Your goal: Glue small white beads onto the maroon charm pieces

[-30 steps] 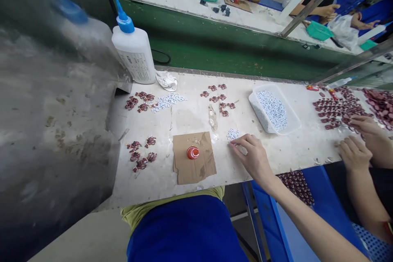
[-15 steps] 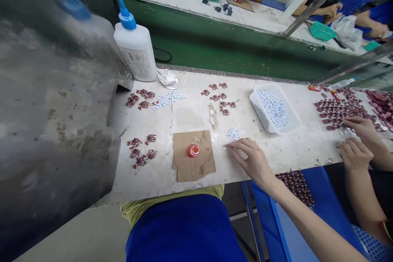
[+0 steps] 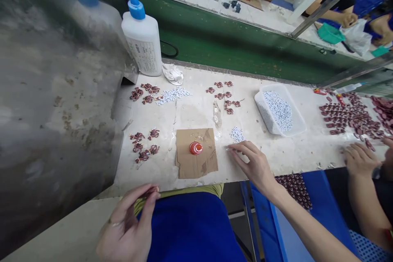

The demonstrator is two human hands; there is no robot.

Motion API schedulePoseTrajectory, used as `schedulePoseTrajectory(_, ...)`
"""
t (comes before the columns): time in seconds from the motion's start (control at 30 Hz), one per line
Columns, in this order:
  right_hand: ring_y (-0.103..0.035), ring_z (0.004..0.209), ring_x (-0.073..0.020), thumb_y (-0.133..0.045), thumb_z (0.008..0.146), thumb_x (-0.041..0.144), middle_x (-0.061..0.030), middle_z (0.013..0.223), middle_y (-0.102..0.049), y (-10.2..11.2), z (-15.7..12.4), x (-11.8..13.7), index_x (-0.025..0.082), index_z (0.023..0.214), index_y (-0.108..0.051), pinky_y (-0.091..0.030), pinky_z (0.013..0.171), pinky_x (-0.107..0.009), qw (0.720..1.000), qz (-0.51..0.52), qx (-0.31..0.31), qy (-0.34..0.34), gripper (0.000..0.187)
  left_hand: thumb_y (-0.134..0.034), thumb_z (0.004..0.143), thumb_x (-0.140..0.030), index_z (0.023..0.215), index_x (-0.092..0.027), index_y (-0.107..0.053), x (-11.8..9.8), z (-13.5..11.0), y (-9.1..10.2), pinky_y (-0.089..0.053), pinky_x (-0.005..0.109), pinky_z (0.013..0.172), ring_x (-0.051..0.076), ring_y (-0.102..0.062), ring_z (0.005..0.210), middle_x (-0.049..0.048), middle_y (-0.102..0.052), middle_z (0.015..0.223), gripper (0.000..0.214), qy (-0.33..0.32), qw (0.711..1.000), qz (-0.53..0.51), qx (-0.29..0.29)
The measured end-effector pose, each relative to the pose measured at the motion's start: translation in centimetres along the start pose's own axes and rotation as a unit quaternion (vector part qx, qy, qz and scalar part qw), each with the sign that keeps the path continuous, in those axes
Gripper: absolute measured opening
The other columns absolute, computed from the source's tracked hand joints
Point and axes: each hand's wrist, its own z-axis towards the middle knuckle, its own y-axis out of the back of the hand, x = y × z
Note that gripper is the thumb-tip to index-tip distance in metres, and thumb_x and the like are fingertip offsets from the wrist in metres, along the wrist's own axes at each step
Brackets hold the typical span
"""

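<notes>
My left hand (image 3: 130, 223) is at the table's front edge, thumb and fingers pinched on a small reddish-brown piece (image 3: 150, 191), mostly covered by the fingertips. My right hand (image 3: 253, 163) rests on the tabletop, thumb and forefinger brought together; what lies between the tips is too small to make out. Just beyond it is a little heap of white-and-blue bits (image 3: 237, 134). Between the hands, a cardboard square (image 3: 184, 166) bears a small red cap-like cup (image 3: 195, 148). Clusters of small brown figures lie at the left (image 3: 143, 157) and farther back (image 3: 219, 95).
A white glue bottle (image 3: 144, 45) with a blue nozzle stands back left beside a crumpled white cloth (image 3: 172, 74) and a metal panel (image 3: 61, 102). A clear tub (image 3: 296, 125) holds white-and-blue bits. A co-worker's hand (image 3: 360, 157) is at the right, by many brown pieces (image 3: 344, 114).
My left hand has come into view at the bottom left with a small reddish-brown piece. My right hand stays by the white-and-blue heap. The whole view has shifted slightly.
</notes>
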Motion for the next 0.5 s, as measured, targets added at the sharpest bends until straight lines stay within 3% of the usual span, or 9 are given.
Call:
schedulePoseTrajectory(0.13,-0.065,0.094,-0.026,-0.054,0.105,0.019,-0.0103,0.102,-0.071,-1.1,-0.4,0.4,0.021,0.114,-0.069,-0.057,0.078,-0.042,1.0,-0.029,0.002,0.003,0.018,-0.077,0.084,-0.016,0.109,-0.025,-0.074,-0.3,1.4,-1.8,-0.06,0.014,0.096,0.007,-0.073,0.092,-0.0025,-0.076,0.101,0.026,-0.021,0.995,-0.052,0.088)
schedulePoseTrajectory(0.27,-0.066,0.104,-0.0259,-0.052,0.106,0.018,-0.0099,0.112,-0.072,-0.7,-0.5,0.3,0.022,0.117,-0.068,-0.057,0.087,-0.044,0.999,0.002,0.032,0.034,0.02,-0.079,0.084,-0.026,0.099,-0.026,-0.076,-1.7,3.1,-2.4,-0.058,0.007,0.092,0.007,-0.076,0.087,-0.0042,-0.078,0.094,0.016,0.054,0.984,-0.095,0.139)
schedulePoseTrajectory(0.5,-0.063,0.074,-0.0194,-0.061,0.103,0.028,-0.0055,0.087,-0.065,-1.4,-0.3,0.8,0.021,0.109,-0.067,-0.054,0.067,-0.035,0.995,0.038,-0.015,-0.087,0.011,-0.08,0.08,-0.03,0.091,-0.027,-0.078,-2.9,4.4,-3.3,-0.058,0.007,0.086,0.008,-0.077,0.082,-0.0039,-0.079,0.088,0.011,0.086,0.978,-0.111,0.153)
